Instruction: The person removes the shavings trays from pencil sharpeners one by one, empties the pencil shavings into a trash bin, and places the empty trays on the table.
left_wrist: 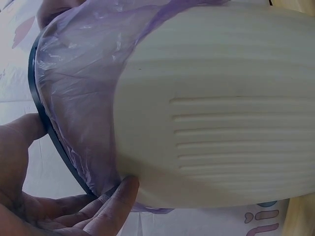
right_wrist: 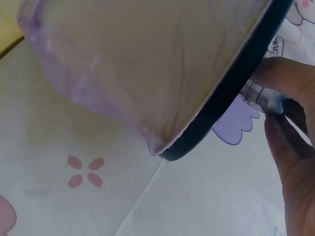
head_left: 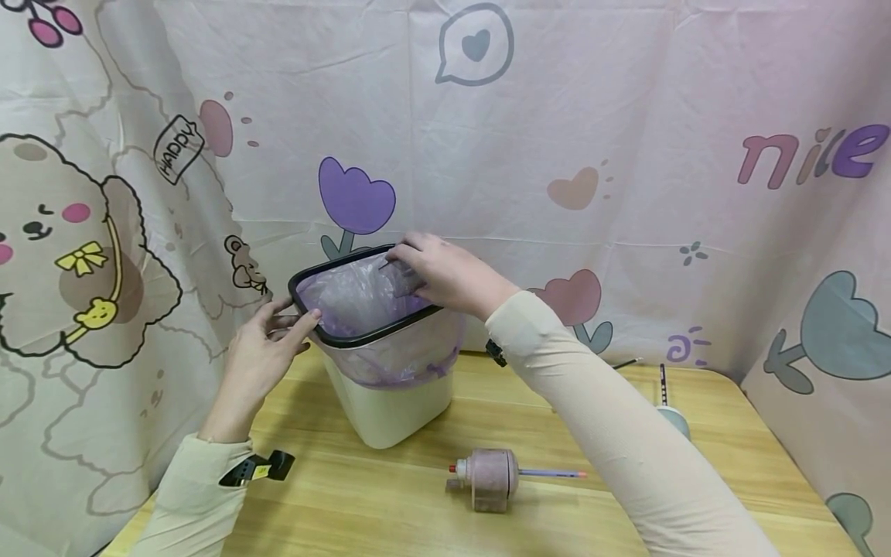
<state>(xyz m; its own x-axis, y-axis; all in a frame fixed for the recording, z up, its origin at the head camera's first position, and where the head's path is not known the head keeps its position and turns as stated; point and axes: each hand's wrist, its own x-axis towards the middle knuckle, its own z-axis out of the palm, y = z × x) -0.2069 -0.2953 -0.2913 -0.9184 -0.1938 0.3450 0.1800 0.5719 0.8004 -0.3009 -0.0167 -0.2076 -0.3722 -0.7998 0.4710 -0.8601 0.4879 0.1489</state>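
Observation:
A cream trash can [head_left: 390, 414] stands on the table, lined with a translucent purple bag [left_wrist: 81, 93] folded over its outside. A black ring [head_left: 365, 337] runs round its rim. My left hand [head_left: 263, 352] grips the rim at the left, thumb on top and fingers against the side. Over the far right of the opening, my right hand [head_left: 448, 275] holds a small clear plastic container [right_wrist: 266, 100] between thumb and fingers, tilted at the rim. What is inside that container I cannot tell.
In front of the can lies a pinkish pencil sharpener [head_left: 493, 473] with a pencil [head_left: 553, 473] sticking out of its right side. Another striped pencil [head_left: 663, 384] and a pale blue-grey round item [head_left: 675, 422] are partly behind the right sleeve. Printed cloth [head_left: 487, 155] hangs behind the table.

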